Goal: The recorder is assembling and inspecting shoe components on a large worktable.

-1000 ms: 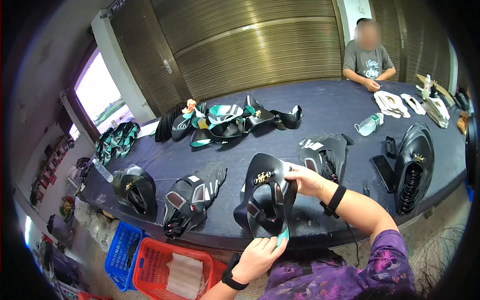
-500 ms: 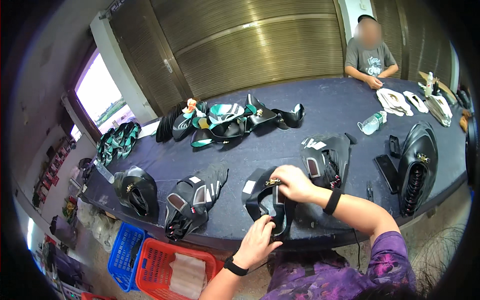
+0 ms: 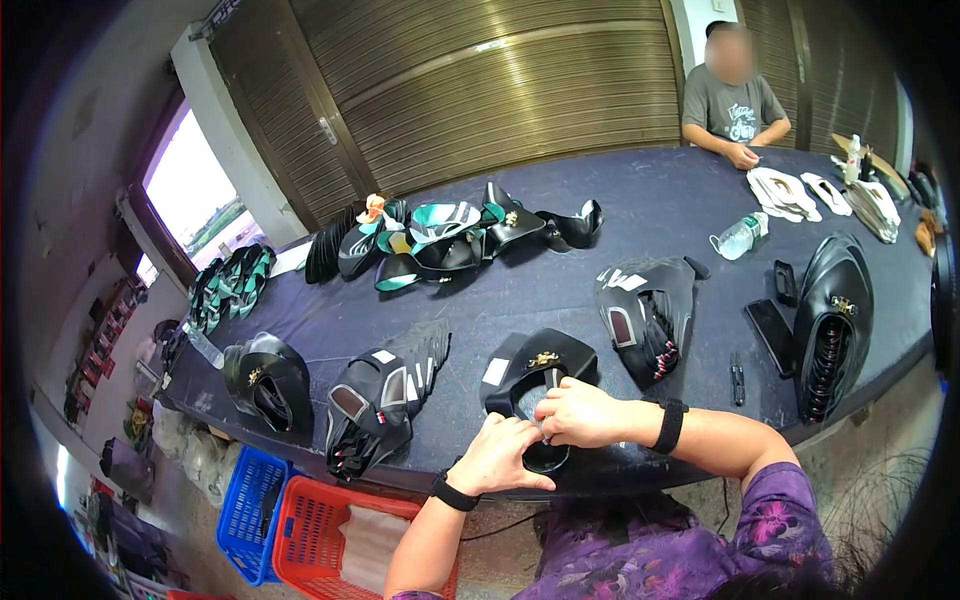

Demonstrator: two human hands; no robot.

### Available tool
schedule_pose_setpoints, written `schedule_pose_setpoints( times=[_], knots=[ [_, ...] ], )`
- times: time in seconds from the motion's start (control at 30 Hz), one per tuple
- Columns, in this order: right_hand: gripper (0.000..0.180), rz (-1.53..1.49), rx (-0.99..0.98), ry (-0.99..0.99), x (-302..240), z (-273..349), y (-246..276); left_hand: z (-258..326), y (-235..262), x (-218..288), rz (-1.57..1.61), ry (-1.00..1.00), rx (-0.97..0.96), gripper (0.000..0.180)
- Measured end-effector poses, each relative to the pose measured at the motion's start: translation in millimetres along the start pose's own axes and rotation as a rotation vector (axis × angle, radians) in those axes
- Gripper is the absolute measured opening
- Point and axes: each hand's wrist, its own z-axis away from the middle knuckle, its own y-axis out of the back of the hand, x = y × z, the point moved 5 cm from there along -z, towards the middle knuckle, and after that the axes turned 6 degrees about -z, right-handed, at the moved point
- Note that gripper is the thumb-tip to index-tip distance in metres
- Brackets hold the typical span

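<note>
A black shoe upper (image 3: 520, 352) with a gold ornament (image 3: 543, 359) lies on the table in front of me, its curved opening toward me. My left hand (image 3: 497, 453) is closed on the near left part of its edge, thumb stretched out to the right. Just beside it, my right hand (image 3: 582, 412) pinches the near right part, fingertips almost meeting those of the left. What lies exactly between the fingertips is hidden by the hands. A stack of black and grey shoe uppers (image 3: 385, 395) is to the left, another stack (image 3: 650, 315) to the right.
Black uppers (image 3: 268, 385) with gold trim stand far left; more black ones (image 3: 838, 330) stand right, beside a phone (image 3: 770, 335) and snips (image 3: 737, 380). Green-lined pieces (image 3: 450, 250) and a bottle (image 3: 740, 238) lie farther back. A co-worker (image 3: 738, 105) sits opposite. Red (image 3: 300, 540) and blue baskets (image 3: 240, 520) stand below.
My right hand has left the gold ornament and come nearer, beside my left hand. The ornament now shows uncovered, and the upper's far part lies flatter. The view has shifted slightly.
</note>
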Motion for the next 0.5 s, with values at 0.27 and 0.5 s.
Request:
schedule_pose_setpoints(
  times=[0.27, 0.5],
  knots=[
    [0.034, -0.276, -0.089, 0.143, -13.7, 17.7, 5.4, 8.3, -5.1, 6.2, 0.055, -0.164, 0.219, 0.047],
    [0.026, -0.454, 0.034, 0.062, -21.3, 28.2, 10.4, 11.1, 5.0, 14.4, 0.161, -0.172, 0.361, 0.041]
  ],
)
